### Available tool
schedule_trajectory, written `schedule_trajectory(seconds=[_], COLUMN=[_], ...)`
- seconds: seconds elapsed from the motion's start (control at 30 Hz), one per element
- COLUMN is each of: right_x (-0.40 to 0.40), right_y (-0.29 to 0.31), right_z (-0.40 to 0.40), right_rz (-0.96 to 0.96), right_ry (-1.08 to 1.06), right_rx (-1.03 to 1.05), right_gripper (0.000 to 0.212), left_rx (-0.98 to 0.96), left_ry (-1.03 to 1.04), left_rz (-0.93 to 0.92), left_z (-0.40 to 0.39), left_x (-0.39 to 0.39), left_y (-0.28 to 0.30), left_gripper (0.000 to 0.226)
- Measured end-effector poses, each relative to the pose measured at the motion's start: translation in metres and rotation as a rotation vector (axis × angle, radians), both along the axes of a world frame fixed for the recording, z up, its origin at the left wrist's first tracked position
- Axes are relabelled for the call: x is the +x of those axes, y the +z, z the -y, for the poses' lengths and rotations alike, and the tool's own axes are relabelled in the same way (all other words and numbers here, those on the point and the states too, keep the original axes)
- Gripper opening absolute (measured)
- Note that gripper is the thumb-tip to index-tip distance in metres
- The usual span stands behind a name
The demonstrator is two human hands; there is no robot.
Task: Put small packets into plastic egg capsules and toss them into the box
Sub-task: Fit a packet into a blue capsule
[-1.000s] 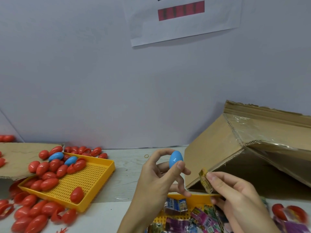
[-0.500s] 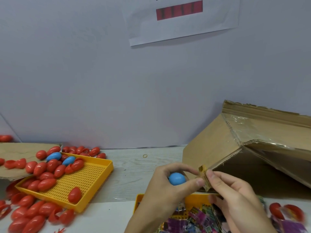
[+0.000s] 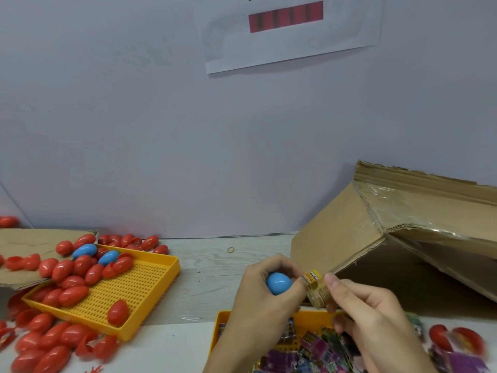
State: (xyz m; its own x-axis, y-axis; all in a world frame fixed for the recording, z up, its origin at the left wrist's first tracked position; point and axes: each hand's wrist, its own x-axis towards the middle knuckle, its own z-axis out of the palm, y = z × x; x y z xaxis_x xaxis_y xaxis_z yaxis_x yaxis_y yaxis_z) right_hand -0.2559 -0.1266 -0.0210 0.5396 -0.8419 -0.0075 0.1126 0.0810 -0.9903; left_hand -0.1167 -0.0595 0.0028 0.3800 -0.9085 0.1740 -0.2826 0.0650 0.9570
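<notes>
Packet (image 3: 316, 289) in right hand (image 3: 371, 316) — blue capsule (image 3: 278, 283) in left hand (image 3: 265, 305)

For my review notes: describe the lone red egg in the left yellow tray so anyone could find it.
Start at the yellow perforated tray on the left. Its far end is piled with eggs; the lone red egg lies by the near rim, apart from them, on bare grid.

The pale table (image 3: 215, 275) carries two yellow trays (image 3: 150, 289), a cardboard box (image 3: 336, 238), loose red capsules (image 3: 53, 337) and perhaps a rubber band (image 3: 230, 249).
</notes>
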Motion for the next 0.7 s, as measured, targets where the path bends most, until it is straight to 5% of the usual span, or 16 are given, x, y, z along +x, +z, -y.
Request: schedule_trajectory(seconds=[0.33, 0.47, 0.7], right_x=[-0.001, -0.001, 0.0], right_y=[0.011, 0.008, -0.008], right_z=[-0.007, -0.004, 0.01], right_rz=[-0.183, -0.201, 0.057], right_ry=[-0.071, -0.009, -0.003], right_rx=[-0.125, -0.143, 0.042], right_gripper=[0.056, 0.037, 0.068], left_rx=[-0.016, -0.019, 0.2], left_ry=[-0.028, -0.096, -0.134], left_rz=[0.393, 0.434, -0.111], left_z=[-0.001, -0.002, 0.003], left_x=[0.005, 0.004, -0.01], left_y=[-0.006, -0.001, 0.003], left_gripper=[0.019, 0.008, 0.018])
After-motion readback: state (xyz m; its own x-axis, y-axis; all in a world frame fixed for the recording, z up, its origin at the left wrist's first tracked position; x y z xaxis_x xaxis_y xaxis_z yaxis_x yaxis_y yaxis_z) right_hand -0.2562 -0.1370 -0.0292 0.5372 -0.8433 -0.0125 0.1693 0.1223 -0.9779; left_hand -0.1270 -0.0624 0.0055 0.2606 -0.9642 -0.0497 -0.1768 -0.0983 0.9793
